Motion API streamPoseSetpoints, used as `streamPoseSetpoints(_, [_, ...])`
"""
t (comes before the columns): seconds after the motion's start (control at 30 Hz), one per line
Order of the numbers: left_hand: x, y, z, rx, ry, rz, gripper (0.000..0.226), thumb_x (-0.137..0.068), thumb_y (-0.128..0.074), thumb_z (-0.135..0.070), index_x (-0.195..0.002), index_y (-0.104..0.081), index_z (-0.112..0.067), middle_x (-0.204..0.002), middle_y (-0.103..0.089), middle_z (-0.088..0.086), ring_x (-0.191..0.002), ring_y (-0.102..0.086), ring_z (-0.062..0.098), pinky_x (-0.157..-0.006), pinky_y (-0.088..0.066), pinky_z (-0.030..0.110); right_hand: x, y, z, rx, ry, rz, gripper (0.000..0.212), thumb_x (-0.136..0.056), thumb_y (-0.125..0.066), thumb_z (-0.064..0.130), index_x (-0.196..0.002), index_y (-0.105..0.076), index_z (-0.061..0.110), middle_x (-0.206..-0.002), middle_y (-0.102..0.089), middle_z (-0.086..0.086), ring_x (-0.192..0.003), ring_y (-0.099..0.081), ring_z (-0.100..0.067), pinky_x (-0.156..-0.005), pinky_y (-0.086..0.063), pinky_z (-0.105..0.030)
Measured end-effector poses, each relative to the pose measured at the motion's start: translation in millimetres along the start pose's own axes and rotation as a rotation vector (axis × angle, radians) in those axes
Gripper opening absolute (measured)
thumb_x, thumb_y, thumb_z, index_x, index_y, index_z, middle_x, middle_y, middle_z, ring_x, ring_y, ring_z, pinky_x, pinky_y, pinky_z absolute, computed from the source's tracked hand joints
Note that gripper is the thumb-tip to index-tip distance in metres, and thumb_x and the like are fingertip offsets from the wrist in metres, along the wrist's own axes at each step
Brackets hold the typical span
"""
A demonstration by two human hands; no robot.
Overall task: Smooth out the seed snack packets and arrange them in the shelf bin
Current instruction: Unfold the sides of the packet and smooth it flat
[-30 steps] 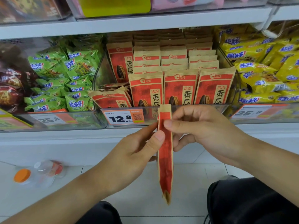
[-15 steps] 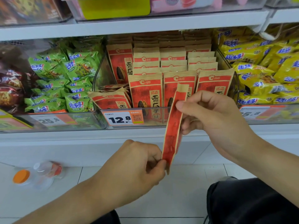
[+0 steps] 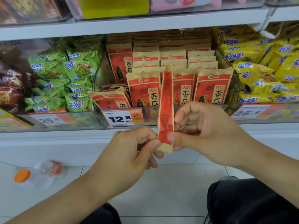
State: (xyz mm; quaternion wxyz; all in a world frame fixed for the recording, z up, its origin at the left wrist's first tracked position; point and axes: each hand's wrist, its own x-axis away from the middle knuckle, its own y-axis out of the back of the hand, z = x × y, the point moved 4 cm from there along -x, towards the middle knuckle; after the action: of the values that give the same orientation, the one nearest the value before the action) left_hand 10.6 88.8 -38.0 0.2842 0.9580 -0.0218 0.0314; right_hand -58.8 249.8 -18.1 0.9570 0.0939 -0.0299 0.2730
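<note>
A red and tan seed packet (image 3: pixel 165 107) stands upright and edge-on in front of the shelf. My left hand (image 3: pixel 129 152) pinches its bottom left corner. My right hand (image 3: pixel 205 131) pinches its bottom right edge with the thumb in front. Behind it, the clear shelf bin (image 3: pixel 233 81) holds several rows of upright seed packets (image 3: pixel 144 89). At the bin's front left, several packets (image 3: pixel 110 97) lie tilted and slumped.
Green snack bags (image 3: pixel 64 78) fill the bin to the left and yellow bags (image 3: pixel 265 70) the bin to the right. A price tag (image 3: pixel 123 118) reading 12.8 hangs on the bin front. A bottle with an orange cap (image 3: pixel 38 175) lies on the tiled floor below.
The packet has gone from hanging below my hands to standing above them. My right hand slid from its top end down to the bottom; my left hand now pinches the bottom corner.
</note>
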Motion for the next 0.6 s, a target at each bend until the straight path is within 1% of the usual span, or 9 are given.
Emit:
streamPoseSetpoints(0.07, [-0.9,0.4,4.0,0.002,-0.004,-0.014,0.014,-0.096,-0.057,-0.024,-0.084,-0.065,-0.025,-0.077,-0.073,-0.013,-0.069,-0.07,0.006,-0.066,-0.059,0.036,-0.1,-0.2,-0.2,-0.017,-0.019,-0.004,0.03,-0.072,-0.081,-0.005,-0.089,-0.059,0.007,-0.078,-0.07,-0.014,-0.066,-0.07,-0.04,-0.06,-0.061,-0.037])
streamPoseSetpoints(0.13, [-0.6,0.7,6.0,0.005,-0.034,-0.031,0.009,-0.094,-0.06,-0.039,-0.094,-0.063,-0.031,-0.086,-0.072,-0.016,-0.082,-0.069,0.003,-0.071,-0.058,0.033,-0.4,-0.4,-0.7,-0.011,-0.032,0.002,0.032,-0.072,-0.082,-0.004,-0.091,-0.059,0.007,-0.076,-0.072,-0.012,-0.064,-0.071,-0.035,-0.06,-0.062,-0.038])
streamPoseSetpoints(0.2, [-0.7,-0.9,6.6,0.102,-0.038,-0.012,0.033,-0.088,-0.056,-0.053,-0.115,-0.059,-0.034,-0.1,-0.072,-0.015,-0.097,-0.067,0.004,-0.082,-0.055,0.026,-0.4,-1.8,0.1,-0.001,-0.037,0.018,0.034,-0.071,-0.083,-0.005,-0.093,-0.059,0.006,-0.073,-0.072,-0.01,-0.062,-0.071,-0.031,-0.06,-0.062,-0.039])
streamPoseSetpoints(0.23, [-1.3,-2.1,6.7,0.188,-0.025,0.0,0.04,-0.088,-0.056,-0.053,-0.123,-0.056,-0.034,-0.105,-0.072,-0.013,-0.102,-0.068,0.006,-0.087,-0.054,0.024,-0.3,-3.4,0.5,0.014,-0.031,0.028,0.035,-0.07,-0.083,-0.005,-0.093,-0.059,0.006,-0.072,-0.071,-0.01,-0.06,-0.07,-0.029,-0.06,-0.062,-0.038])
streamPoseSetpoints(0.27, [-1.6,-3.4,5.4,0.276,-0.011,0.01,0.042,-0.088,-0.056,-0.049,-0.126,-0.056,-0.032,-0.106,-0.073,-0.009,-0.102,-0.069,0.008,-0.089,-0.053,0.023,-0.3,-5.3,0.6,0.039,-0.018,0.037,0.036,-0.069,-0.084,-0.005,-0.092,-0.059,0.007,-0.071,-0.071,-0.009,-0.059,-0.069,-0.026,-0.06,-0.061,-0.034])
streamPoseSetpoints(0.33, [-2.2,-6.3,2.2,0.403,0.013,0.02,0.037,-0.088,-0.055,-0.042,-0.122,-0.06,-0.027,-0.1,-0.075,-0.002,-0.092,-0.072,0.012,-0.088,-0.056,0.026,-0.2,-9.7,-0.4,0.099,0.01,0.06,0.037,-0.067,-0.088,-0.001,-0.089,-0.06,0.011,-0.07,-0.07,-0.006,-0.058,-0.066,-0.019,-0.06,-0.057,-0.031])
streamPoseSetpoints(0.47, [-2.0,-11.0,5.4,0.449,0.038,0.012,0.027,-0.09,-0.058,-0.033,-0.111,-0.062,-0.017,-0.082,-0.074,0.006,-0.07,-0.071,0.018,-0.07,-0.06,0.03,0.5,-16.9,-5.1,0.153,0.016,0.162,0.036,-0.065,-0.091,0.007,-0.087,-0.064,0.016,-0.07,-0.069,0.0,-0.062,-0.065,-0.013,-0.064,-0.056,-0.024])
streamPoseSetpoints(0.53, [-2.5,-10.5,7.0,0.415,0.019,0.011,0.028,-0.089,-0.054,-0.029,-0.113,-0.061,-0.019,-0.083,-0.075,0.007,-0.071,-0.072,0.02,-0.07,-0.06,0.031,0.8,-17.0,-6.2,0.168,0.011,0.193,0.034,-0.068,-0.09,0.006,-0.088,-0.065,0.018,-0.072,-0.07,-0.001,-0.062,-0.065,-0.013,-0.064,-0.056,-0.023])
streamPoseSetpoints(0.6, [-3.4,-9.0,9.4,0.393,0.015,0.01,0.028,-0.091,-0.05,-0.027,-0.117,-0.06,-0.02,-0.089,-0.076,0.006,-0.078,-0.073,0.021,-0.076,-0.06,0.032,-1.2,-13.0,-6.1,0.182,0.015,0.164,0.028,-0.071,-0.087,0.006,-0.086,-0.067,0.018,-0.072,-0.069,-0.001,-0.061,-0.064,-0.013,-0.06,-0.055,-0.022])
